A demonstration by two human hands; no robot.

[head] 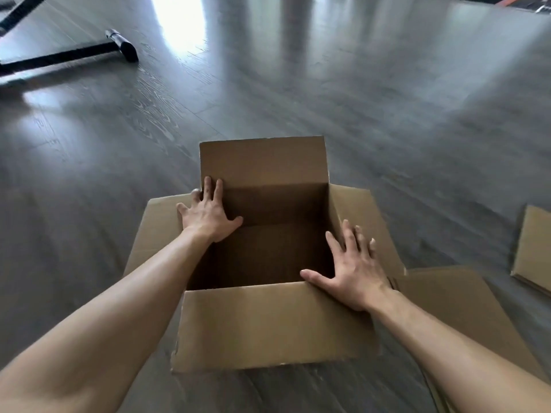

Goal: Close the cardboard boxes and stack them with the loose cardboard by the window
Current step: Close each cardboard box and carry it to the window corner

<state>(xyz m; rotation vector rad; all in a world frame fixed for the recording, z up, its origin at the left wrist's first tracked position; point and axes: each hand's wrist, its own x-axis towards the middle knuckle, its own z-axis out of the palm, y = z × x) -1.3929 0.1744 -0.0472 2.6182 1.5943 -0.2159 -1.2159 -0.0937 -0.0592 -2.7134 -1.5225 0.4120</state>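
Observation:
An open brown cardboard box (268, 323) stands on the dark wood floor in front of me, empty inside. Its far flap stands upright, its near flap hangs toward me, and the left and right flaps are spread outward. My left hand (208, 213) lies with spread, straight fingers at the box's far left corner, fingertips on the upright far flap. My right hand (351, 269) rests flat with straight fingers on the right flap at the near right corner, thumb over the opening's edge.
A loose cardboard sheet (465, 308) lies on the floor under my right forearm. Another flat cardboard piece (533, 251) lies at the right edge. A black metal frame with a foot (119, 46) sits at the far left. Window glare brightens the floor far ahead.

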